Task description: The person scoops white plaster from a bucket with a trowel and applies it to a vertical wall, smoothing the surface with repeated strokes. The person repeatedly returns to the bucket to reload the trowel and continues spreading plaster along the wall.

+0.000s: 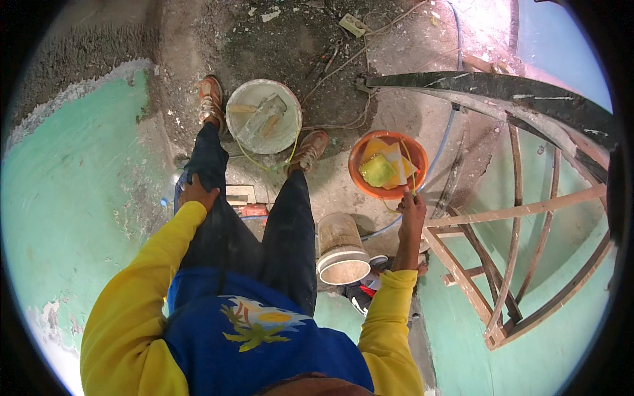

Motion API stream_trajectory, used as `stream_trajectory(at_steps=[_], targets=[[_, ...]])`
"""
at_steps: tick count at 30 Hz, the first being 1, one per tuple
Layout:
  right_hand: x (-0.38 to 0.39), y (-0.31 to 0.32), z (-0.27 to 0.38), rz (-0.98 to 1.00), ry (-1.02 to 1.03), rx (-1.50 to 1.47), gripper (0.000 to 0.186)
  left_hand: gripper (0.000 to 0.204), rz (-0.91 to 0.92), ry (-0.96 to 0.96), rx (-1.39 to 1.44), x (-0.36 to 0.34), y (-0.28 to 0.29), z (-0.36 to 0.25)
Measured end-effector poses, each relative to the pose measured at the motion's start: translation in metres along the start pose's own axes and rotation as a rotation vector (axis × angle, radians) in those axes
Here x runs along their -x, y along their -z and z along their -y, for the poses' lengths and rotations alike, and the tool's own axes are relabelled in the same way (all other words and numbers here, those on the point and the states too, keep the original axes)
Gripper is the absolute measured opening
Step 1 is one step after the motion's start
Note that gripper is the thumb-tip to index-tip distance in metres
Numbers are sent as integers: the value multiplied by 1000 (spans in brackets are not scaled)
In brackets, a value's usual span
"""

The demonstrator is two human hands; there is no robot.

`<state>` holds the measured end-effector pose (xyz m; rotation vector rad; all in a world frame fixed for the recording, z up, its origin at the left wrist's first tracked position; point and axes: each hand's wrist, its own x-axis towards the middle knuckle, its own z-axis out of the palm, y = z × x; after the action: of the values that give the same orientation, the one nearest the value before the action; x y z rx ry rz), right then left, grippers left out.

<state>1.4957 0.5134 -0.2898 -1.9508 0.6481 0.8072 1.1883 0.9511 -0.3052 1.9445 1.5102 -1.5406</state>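
Note:
My left hand [198, 195] rests on my left thigh, fingers apart and holding nothing. My right hand [411, 206] grips a thin yellow handle at the near side of an orange bucket [360, 178]. In that bucket lie several flat yellow and pale pieces [397, 170] and a yellow-green piece [376, 169]. Between my feet stands a white bucket [287, 129] with a yellow handle, holding a trowel-like tool [264, 119]. Below the orange bucket is a dirty white plastic bucket [340, 244], partly hiding dark items [360, 297] that I cannot make out.
A wooden ladder-like frame [515, 211] and a long dark beam [475, 84] fill the right side. A green wall [66, 211] is at my left. Cords and a blue hose [451, 119] cross the rough floor [218, 39]; a small pale block [354, 25] lies at the far end.

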Motion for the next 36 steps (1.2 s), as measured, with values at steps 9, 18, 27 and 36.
stream_trajectory(at_steps=[9,18,27,36], targets=[[-84,50,-126,-5,-93,258,24,57,52,-780,508,-48,-99,-79],[-94,70,-203,-32,-129,338,38,71,114,-752,-60,-45,-118,-168],[-19,44,-185,-284,241,813,67,51,-35,-579,438,-81,1,-127],[97,67,-207,12,97,937,41,44,-189,-664,691,-87,104,-138]])
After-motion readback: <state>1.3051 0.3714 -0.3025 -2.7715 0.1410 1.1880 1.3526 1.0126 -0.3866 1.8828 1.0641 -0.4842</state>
